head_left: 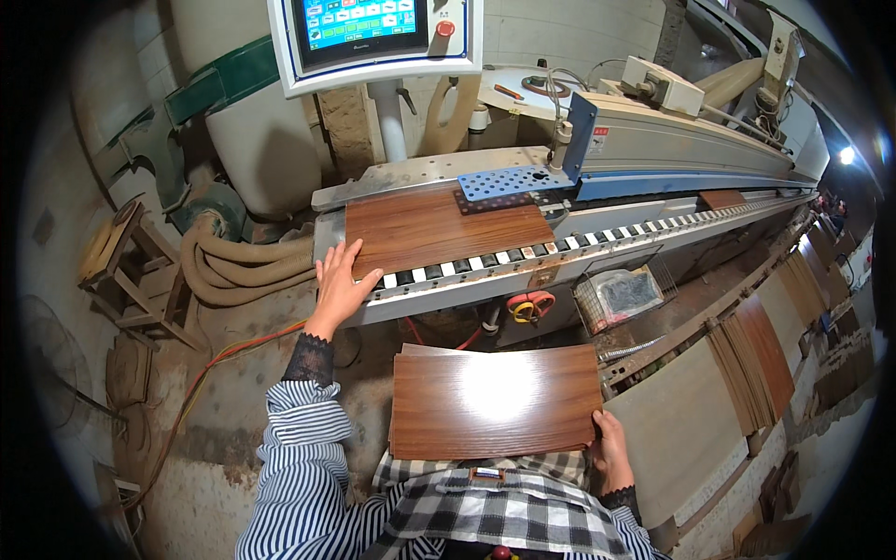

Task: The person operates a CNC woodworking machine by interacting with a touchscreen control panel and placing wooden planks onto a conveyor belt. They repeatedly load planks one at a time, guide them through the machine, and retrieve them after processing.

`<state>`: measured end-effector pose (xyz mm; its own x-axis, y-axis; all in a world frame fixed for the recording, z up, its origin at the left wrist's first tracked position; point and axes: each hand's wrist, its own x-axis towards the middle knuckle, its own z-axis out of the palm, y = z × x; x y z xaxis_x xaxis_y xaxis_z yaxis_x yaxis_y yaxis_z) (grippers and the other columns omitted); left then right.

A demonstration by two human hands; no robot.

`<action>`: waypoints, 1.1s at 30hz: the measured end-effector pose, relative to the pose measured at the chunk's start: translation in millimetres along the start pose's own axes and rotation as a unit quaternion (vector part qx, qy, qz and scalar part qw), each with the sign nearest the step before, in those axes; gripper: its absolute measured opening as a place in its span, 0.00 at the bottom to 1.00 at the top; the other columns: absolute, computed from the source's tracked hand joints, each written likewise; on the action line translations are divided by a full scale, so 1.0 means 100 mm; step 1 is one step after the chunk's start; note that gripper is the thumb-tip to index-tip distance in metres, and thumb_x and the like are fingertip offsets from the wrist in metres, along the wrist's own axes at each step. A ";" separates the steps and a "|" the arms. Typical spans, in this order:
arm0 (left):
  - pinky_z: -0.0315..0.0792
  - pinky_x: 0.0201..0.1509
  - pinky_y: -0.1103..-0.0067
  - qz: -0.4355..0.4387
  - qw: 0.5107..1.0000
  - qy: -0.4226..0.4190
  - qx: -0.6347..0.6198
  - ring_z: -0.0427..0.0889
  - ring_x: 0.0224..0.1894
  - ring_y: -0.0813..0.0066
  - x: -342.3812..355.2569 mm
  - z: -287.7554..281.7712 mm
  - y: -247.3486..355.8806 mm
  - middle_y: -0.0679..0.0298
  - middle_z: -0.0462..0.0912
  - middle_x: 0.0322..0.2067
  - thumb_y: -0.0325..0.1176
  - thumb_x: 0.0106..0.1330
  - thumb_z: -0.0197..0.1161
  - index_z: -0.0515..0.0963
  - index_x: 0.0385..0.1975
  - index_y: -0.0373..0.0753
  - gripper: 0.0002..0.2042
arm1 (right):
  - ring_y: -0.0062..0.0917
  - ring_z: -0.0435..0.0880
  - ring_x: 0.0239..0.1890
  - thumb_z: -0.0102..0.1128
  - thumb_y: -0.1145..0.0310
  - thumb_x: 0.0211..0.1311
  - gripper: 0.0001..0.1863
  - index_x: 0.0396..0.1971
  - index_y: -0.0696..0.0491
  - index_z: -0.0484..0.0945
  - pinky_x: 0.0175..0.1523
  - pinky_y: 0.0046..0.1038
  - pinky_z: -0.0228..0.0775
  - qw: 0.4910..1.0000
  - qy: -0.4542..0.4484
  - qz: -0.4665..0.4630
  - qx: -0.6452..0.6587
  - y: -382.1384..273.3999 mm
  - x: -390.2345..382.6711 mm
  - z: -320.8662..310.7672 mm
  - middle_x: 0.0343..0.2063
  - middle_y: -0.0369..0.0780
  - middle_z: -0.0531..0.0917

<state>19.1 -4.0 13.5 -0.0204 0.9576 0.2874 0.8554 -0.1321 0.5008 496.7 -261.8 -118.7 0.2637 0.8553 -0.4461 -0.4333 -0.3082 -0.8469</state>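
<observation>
A wood-grain board [421, 228] lies on the track of the long machine, its far right part under the blue perforated plate [496, 181]. My left hand [342, 278] is open, fingers spread against this board's near left corner. Against my checked apron rests a small stack of reddish-brown boards [446, 390], with a bright glare on the top one. My right hand [608, 441] grips that stack at its right edge, its fingers partly hidden behind it.
A control screen [361, 26] stands above the machine. Hoses [231, 271] and a wooden stool [131, 271] are at left. Scissors [531, 306] hang below the track beside a wire basket [619, 299]. More panels [763, 359] line the right side, with people [831, 207] far back.
</observation>
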 end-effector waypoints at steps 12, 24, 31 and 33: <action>0.41 0.74 0.61 0.039 0.999 0.005 0.037 0.54 0.72 0.56 -0.08 -0.08 -0.11 0.52 0.62 0.68 0.48 0.66 0.57 0.69 0.64 0.43 0.28 | 0.24 0.81 0.39 0.55 0.64 0.68 0.12 0.44 0.55 0.76 0.41 0.28 0.75 1.000 0.004 -0.002 0.010 -0.04 -0.04 0.06 0.39 0.37 0.82; 0.45 0.73 0.61 0.054 0.996 0.051 0.057 0.60 0.69 0.55 -0.10 -0.02 -0.13 0.53 0.66 0.65 0.50 0.66 0.59 0.72 0.61 0.43 0.26 | 0.20 0.82 0.35 0.54 0.66 0.68 0.10 0.43 0.55 0.77 0.39 0.25 0.75 1.000 0.011 0.002 0.023 -0.05 -0.04 0.09 0.37 0.35 0.83; 0.46 0.73 0.61 0.058 0.995 0.054 0.057 0.61 0.69 0.55 -0.08 0.00 -0.18 0.53 0.67 0.65 0.50 0.65 0.60 0.72 0.60 0.44 0.26 | 0.20 0.81 0.36 0.56 0.63 0.67 0.10 0.41 0.53 0.77 0.38 0.25 0.75 1.000 0.010 0.003 0.010 -0.06 -0.04 0.11 0.36 0.34 0.82; 0.45 0.73 0.60 0.055 0.996 0.049 0.054 0.61 0.69 0.55 -0.08 -0.02 -0.17 0.53 0.67 0.65 0.50 0.65 0.60 0.72 0.60 0.44 0.26 | 0.20 0.81 0.35 0.56 0.63 0.67 0.09 0.40 0.53 0.77 0.38 0.25 0.75 1.000 0.011 0.004 0.010 -0.06 -0.04 0.10 0.35 0.34 0.82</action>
<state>4.3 -10.0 4.3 0.0308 0.9089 0.4158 0.9060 -0.2011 0.3724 489.7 -258.9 -108.9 0.2786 0.8436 -0.4589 -0.4517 -0.3066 -0.8378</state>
